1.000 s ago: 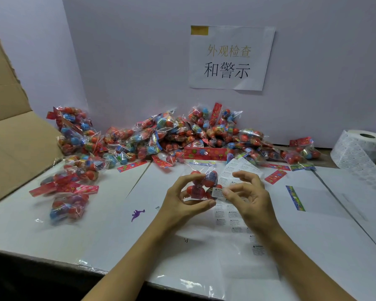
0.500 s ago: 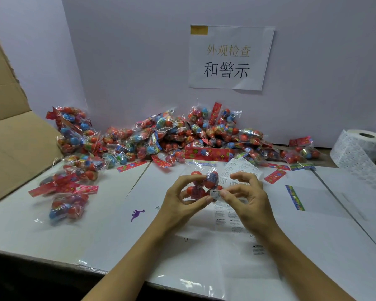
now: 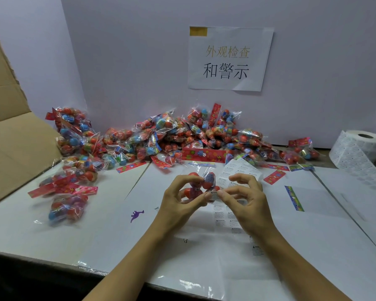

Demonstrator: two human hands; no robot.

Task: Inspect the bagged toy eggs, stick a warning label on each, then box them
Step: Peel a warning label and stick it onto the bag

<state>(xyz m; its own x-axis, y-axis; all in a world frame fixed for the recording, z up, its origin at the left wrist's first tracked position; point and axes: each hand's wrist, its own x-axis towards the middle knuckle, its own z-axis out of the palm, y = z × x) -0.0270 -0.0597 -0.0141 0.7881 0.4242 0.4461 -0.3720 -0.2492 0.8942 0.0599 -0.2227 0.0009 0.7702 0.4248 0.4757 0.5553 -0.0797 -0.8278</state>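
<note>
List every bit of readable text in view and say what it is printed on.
"外观检查" in yellow over "和警示" in black: paper sign on the wall.
"P.": white sheet on the table, seen upside down.
Warning labels on the strip and label roll: too small to read.

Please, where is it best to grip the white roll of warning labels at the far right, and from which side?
Grip the white roll of warning labels around its outer curved wall, coming from above. It lies flat with its core hole facing up, and its loose strip trails toward the front.
</note>
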